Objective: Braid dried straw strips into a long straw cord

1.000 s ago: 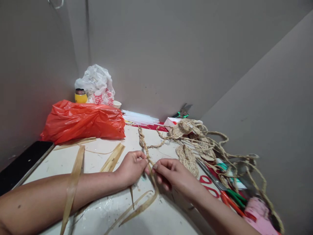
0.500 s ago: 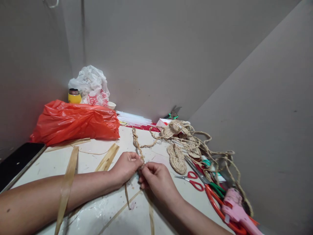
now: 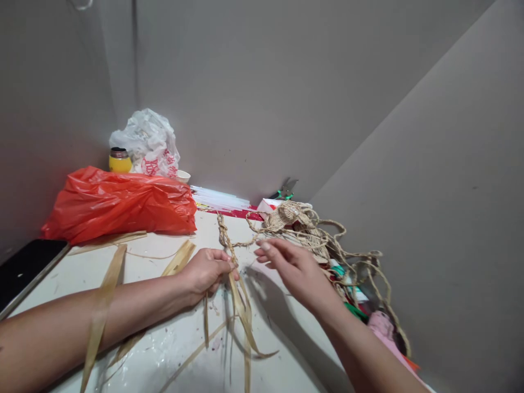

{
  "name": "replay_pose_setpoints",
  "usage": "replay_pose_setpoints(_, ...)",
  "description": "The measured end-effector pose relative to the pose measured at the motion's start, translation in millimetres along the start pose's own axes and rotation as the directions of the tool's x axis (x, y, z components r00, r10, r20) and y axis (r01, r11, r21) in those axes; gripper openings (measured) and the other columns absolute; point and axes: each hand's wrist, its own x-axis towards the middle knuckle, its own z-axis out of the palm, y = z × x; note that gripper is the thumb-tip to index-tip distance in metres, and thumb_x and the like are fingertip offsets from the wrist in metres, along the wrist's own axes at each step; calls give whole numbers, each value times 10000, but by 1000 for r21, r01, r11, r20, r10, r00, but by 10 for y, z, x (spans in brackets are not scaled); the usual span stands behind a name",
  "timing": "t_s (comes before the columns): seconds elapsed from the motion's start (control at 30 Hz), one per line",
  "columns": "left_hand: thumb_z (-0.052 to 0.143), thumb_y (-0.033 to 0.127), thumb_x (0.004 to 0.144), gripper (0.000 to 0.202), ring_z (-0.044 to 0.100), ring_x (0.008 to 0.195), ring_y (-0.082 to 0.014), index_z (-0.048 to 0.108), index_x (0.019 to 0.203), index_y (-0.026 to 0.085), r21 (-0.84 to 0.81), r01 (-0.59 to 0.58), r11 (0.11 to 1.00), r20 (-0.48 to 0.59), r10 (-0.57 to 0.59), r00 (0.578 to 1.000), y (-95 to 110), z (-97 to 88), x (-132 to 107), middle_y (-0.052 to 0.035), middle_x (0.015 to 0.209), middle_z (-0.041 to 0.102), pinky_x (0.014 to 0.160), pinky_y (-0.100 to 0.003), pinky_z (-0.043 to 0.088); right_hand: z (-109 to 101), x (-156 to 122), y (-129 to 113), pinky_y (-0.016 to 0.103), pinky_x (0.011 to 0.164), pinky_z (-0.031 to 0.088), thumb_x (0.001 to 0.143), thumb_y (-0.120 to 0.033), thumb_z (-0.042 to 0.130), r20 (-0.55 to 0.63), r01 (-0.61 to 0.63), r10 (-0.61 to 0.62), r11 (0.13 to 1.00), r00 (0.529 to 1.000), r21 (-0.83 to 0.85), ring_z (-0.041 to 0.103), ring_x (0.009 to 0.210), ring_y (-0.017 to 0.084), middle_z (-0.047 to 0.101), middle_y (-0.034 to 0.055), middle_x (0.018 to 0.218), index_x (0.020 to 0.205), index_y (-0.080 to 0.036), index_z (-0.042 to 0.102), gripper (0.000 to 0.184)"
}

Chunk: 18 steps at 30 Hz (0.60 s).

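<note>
My left hand (image 3: 207, 273) pinches a braided straw cord (image 3: 223, 233) between thumb and fingers, near where the plait ends. From the pinch, loose flat straw strips (image 3: 243, 319) hang toward me over the white table (image 3: 172, 349). Apart from the cord, my right hand (image 3: 297, 267) is raised to its right, fingers stretched out, with nothing clearly visible in it. A wide dry strip (image 3: 100, 311) lies across my left forearm. Beyond the right hand sits a heap of coiled plaited cord (image 3: 286, 215), partly covered by that hand.
A red plastic bag (image 3: 123, 204), a black phone (image 3: 33, 270) and a yellow jar (image 3: 119, 161) stand at left. White sticks (image 3: 221, 197) and green-handled pruners (image 3: 285, 189) lie at the back. A pink glue gun (image 3: 382, 327) is at right, partly behind my right forearm.
My right hand has left the cord and moved up and to the right, fingers now extended. Loose strips show below my left hand, which keeps its pinch. The scissors are now hidden.
</note>
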Motion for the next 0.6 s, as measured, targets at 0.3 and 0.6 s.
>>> replay_pose_setpoints(0.3, 624, 250, 622, 212, 233, 293, -25, 482, 764, 181, -15, 23, 1000, -6, -23, 1000, 63, 1, -10, 47, 477, 554, 328, -183, 115, 373, 75, 272, 151, 317, 99, 786, -518, 575, 610, -504, 206, 782, 765, 367, 147, 352, 20, 316, -101, 455, 702, -162, 496, 374)
replay_pose_setpoints(0.6, 579, 190, 586, 159, 441, 426, -57, 475, 705, 169, 105, -76, 992, -30, 80, 996, 95, -15, -17, 41, 497, 568, 451, -162, 257, 367, 134, 453, 159, 334, 46, 809, -497, 562, 701, -583, 176, 709, 690, 396, 66, 372, 24, 261, -117, 439, 672, -173, 447, 370)
